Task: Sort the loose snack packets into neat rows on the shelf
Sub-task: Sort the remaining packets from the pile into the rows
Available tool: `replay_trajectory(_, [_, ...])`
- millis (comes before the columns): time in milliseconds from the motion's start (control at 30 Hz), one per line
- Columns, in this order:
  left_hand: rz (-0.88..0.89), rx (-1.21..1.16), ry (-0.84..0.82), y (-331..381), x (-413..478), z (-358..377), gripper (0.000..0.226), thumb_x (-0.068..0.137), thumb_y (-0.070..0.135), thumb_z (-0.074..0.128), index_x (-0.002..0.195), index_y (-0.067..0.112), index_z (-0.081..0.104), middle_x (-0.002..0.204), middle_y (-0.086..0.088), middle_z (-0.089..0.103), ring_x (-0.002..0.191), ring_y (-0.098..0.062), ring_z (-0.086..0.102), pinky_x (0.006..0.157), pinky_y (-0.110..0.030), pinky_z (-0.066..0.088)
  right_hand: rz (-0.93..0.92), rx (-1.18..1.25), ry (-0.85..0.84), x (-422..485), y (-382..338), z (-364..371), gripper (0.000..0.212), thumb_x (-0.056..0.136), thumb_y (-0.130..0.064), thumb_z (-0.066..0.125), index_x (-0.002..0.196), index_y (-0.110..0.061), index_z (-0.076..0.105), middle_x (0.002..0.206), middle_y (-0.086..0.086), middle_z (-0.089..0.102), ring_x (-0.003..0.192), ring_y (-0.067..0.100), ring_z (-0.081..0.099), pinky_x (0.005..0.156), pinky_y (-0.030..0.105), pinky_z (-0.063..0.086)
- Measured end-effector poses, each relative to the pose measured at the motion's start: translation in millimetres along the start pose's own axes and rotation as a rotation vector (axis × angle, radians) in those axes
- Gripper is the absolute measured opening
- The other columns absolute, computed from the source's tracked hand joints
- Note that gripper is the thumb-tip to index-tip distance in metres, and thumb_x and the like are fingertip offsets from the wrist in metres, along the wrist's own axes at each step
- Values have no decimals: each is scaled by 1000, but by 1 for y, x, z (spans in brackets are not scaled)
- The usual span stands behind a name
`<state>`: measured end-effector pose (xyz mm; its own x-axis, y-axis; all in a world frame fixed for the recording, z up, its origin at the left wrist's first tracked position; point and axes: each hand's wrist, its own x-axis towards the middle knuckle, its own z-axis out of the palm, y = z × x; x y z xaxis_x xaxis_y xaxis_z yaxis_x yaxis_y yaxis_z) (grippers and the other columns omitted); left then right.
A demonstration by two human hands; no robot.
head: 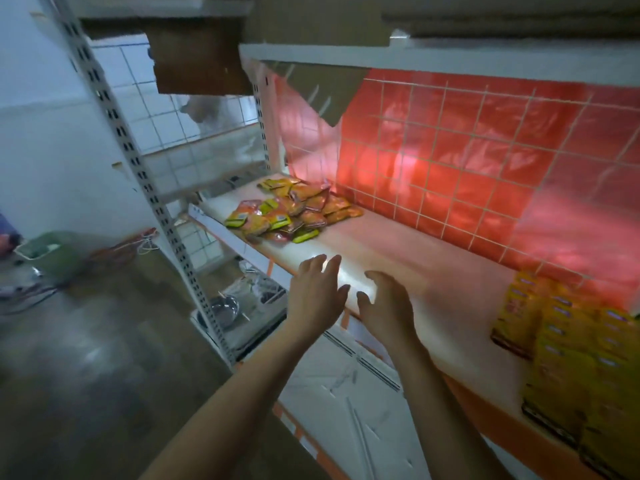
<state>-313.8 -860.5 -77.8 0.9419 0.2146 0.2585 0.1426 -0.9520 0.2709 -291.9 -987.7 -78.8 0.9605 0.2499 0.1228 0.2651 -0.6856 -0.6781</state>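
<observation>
A loose heap of orange, red and green snack packets (294,211) lies at the far left end of the white shelf (433,271). At the right end, yellow packets (568,355) stand in neat overlapping rows. My left hand (317,292) and my right hand (386,303) hover side by side over the shelf's front edge, between the heap and the rows. Both hands have relaxed, spread fingers and hold nothing.
A wire grid (450,150) backed by red plastic closes the shelf's rear. Another shelf board (415,57) hangs overhead. A perforated upright post (156,202) stands at left. A lower shelf holds a metal bowl (225,308). A green bin (52,252) sits on the floor.
</observation>
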Motion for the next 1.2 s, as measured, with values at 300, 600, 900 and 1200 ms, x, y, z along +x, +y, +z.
replay_trajectory(300, [-139,-59,0,-108,123,2,50,91,33,56,136,14,45,136,-13,49,122,-35,43,99,-41,36,124,-8,-78,141,-45,60,45,94,-23,54,137,-12,45,138,12,51,128,31,44,102,31,32])
replay_trajectory(600, [18,-160,4,-155,259,10,27,87,24,61,103,3,66,95,-20,67,90,-36,62,79,-39,45,222,70,45,256,-74,103,38,90,-19,56,127,-13,56,120,14,64,113,31,57,89,32,41])
replay_trajectory(900, [178,-307,-275,-168,347,34,66,76,65,46,115,14,62,109,-12,69,103,-30,62,83,-33,43,520,-15,128,335,-89,139,36,88,-24,50,124,-19,49,120,12,62,112,33,58,89,36,46])
replay_trajectory(1200, [143,-394,-250,-169,364,51,46,73,28,77,112,12,59,108,-10,63,100,-26,58,82,-31,42,689,98,150,346,-85,132,29,81,-16,65,109,-11,68,115,10,67,108,28,61,87,31,49])
